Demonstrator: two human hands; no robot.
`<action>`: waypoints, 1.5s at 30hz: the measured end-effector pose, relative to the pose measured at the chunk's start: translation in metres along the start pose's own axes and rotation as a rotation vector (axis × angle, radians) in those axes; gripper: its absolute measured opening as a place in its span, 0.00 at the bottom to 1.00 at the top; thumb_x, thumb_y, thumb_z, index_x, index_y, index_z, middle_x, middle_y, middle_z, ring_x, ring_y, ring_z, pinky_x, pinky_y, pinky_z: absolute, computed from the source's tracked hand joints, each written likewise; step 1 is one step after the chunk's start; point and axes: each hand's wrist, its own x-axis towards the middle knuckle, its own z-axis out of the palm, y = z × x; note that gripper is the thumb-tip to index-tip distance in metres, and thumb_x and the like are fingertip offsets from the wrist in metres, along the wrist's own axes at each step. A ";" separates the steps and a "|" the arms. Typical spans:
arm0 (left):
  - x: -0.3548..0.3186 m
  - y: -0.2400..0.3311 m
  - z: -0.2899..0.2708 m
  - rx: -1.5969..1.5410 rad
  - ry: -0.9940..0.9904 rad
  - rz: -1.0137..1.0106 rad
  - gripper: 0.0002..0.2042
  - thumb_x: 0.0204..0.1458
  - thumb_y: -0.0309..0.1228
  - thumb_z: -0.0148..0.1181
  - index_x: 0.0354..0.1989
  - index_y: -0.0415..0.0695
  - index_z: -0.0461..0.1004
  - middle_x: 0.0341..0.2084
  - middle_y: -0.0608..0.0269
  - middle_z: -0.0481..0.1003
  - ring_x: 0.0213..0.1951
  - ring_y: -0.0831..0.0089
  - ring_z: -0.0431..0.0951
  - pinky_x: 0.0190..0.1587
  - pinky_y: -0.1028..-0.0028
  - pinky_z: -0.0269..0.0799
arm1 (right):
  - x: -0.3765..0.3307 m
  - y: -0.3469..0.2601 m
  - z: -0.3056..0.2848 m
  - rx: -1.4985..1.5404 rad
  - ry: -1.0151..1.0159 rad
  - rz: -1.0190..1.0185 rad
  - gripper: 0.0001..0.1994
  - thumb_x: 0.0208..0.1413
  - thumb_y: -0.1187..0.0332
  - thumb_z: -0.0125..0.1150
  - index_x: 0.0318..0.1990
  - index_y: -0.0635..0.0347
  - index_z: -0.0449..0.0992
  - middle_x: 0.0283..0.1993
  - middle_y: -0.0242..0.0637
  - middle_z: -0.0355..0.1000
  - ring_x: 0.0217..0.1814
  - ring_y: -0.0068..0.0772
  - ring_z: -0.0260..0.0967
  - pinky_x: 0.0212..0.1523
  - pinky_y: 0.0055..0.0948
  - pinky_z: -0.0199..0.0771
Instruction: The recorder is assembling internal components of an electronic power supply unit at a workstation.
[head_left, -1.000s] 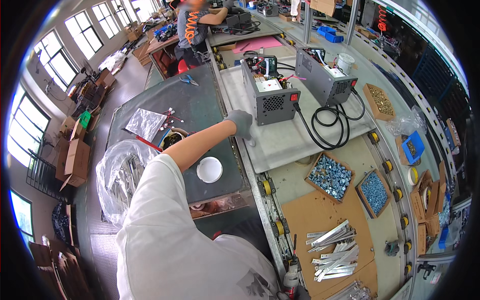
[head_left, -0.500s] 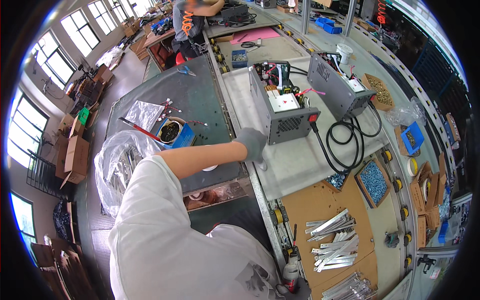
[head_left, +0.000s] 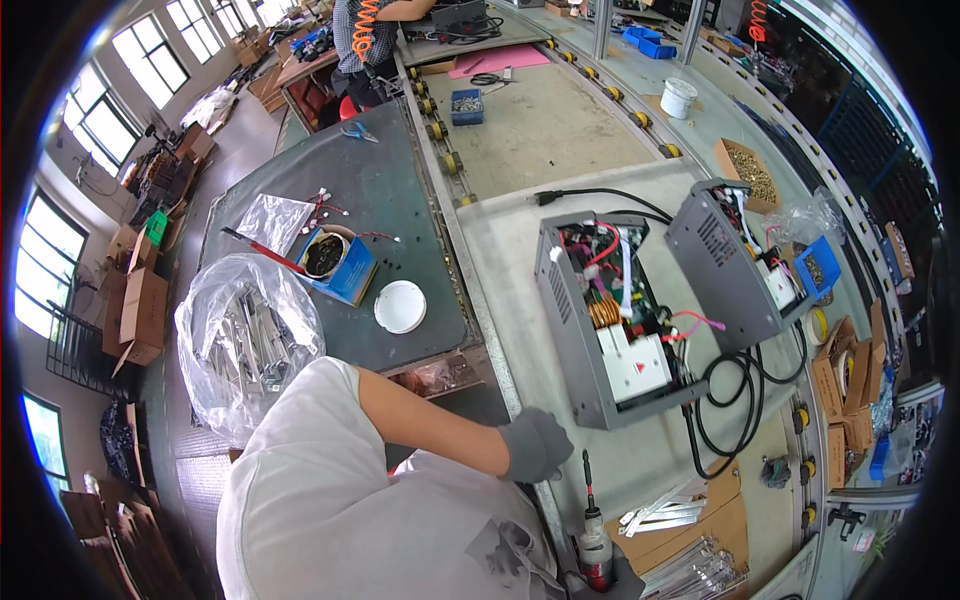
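My left hand, in a grey glove, is closed at the left edge of a pale flat board, its fingertips hidden. In my right hand, also gloved, is an electric screwdriver, bit pointing up and away from me. On the board stand two dark grey open metal housings. The nearer housing shows circuit parts, a copper coil and a white plate inside. The other housing stands to its right. Black power cords lie looped beside them.
Left, a dark table carries a plastic bag of metal strips, a blue box, a white lid and pliers. More metal strips lie on cardboard at right. Yellow rollers line the track. Another person works at the far end.
The board with both housings has slid toward me and covers the tray of blue screws. My left hand has come nearer with it. The screwdriver stays in my right hand.
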 end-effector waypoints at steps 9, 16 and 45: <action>-0.003 0.015 0.061 -0.493 0.075 0.958 0.19 0.53 0.45 0.60 0.45 0.43 0.78 0.42 0.51 0.77 0.45 0.51 0.77 0.50 0.55 0.73 | 0.000 0.010 -0.002 -0.056 -0.161 0.039 0.34 0.40 0.65 0.76 0.58 0.63 0.74 0.44 0.44 0.79 0.42 0.32 0.74 0.45 0.31 0.75; -0.015 -0.087 -0.058 -0.521 -0.125 0.472 0.13 0.51 0.35 0.61 0.43 0.44 0.82 0.38 0.54 0.82 0.41 0.61 0.82 0.44 0.66 0.75 | -0.001 0.017 0.028 -0.016 -0.126 0.089 0.37 0.34 0.68 0.80 0.57 0.69 0.74 0.44 0.45 0.79 0.42 0.28 0.73 0.47 0.31 0.75; 0.096 -0.072 -0.023 -0.130 0.830 -0.452 0.33 0.55 0.49 0.56 0.66 0.44 0.59 0.48 0.49 0.70 0.49 0.52 0.72 0.52 0.58 0.67 | 0.004 0.042 0.004 -0.286 0.073 -0.093 0.35 0.26 0.57 0.77 0.50 0.57 0.79 0.39 0.46 0.78 0.41 0.49 0.78 0.44 0.38 0.77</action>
